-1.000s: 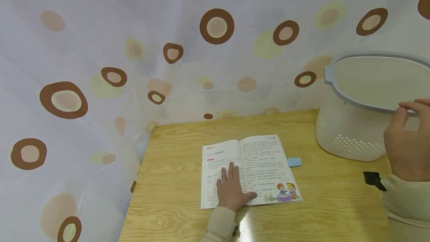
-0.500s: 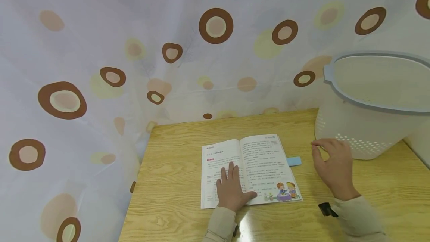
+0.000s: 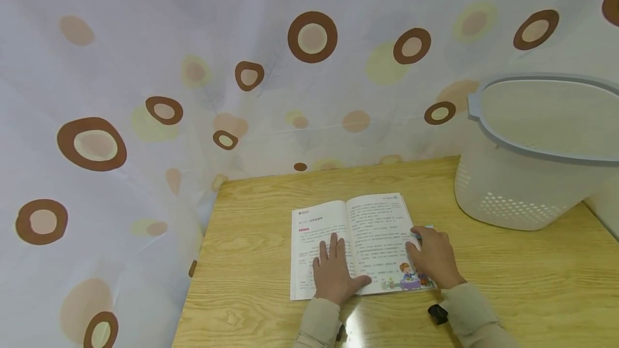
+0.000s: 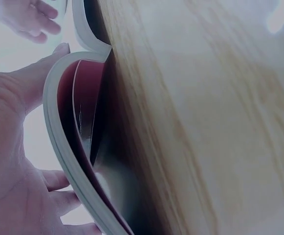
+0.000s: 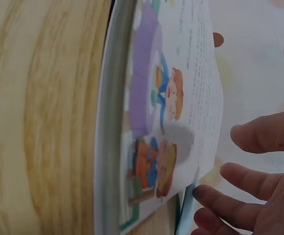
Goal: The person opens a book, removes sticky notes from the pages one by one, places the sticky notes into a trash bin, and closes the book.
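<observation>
Opened white-paged printed book (image 3: pixel 379 232), on yellow wood-grain tabletop (image 3: pixel 242 267) — left grip (image 3: pixel 332 275) spread flat across it, right grip (image 3: pixel 433 255) unclosed, at pale-blue flat strip (image 5: pixel 185 210) — might skew or flip closed, should left-side pressure slacken.

The left hand (image 3: pixel 333 277) has a beige sleeve (image 3: pixel 316 322) at six o'clock — small dark piece (image 3: pixel 340 332) at its edge; the right hand (image 3: pixel 437 258), a matching sleeve (image 3: pixel 476 316) near half-past four — black, blocky piece (image 3: pixel 437 314) at its nine o'clock.
</observation>
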Demonstrator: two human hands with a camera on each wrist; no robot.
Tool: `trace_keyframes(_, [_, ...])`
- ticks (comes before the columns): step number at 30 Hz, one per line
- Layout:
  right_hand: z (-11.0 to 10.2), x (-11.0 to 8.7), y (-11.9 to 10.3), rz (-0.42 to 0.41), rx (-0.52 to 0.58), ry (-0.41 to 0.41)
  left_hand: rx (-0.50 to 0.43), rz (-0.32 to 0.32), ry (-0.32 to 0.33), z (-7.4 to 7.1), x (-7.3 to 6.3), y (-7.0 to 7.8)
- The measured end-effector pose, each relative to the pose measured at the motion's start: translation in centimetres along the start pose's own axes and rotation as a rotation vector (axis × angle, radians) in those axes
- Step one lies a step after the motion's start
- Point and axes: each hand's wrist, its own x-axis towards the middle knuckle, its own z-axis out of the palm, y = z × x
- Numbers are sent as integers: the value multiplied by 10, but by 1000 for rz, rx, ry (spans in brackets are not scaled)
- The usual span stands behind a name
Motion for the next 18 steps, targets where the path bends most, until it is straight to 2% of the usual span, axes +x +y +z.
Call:
trace_keyframes(5, [5,-1,1,33,-5,-20,-10,0,-10,-1,0,0])
trace_keyframes(18, [8,1,2,95,108,-48,-32,-3,-24,-1,0,-1])
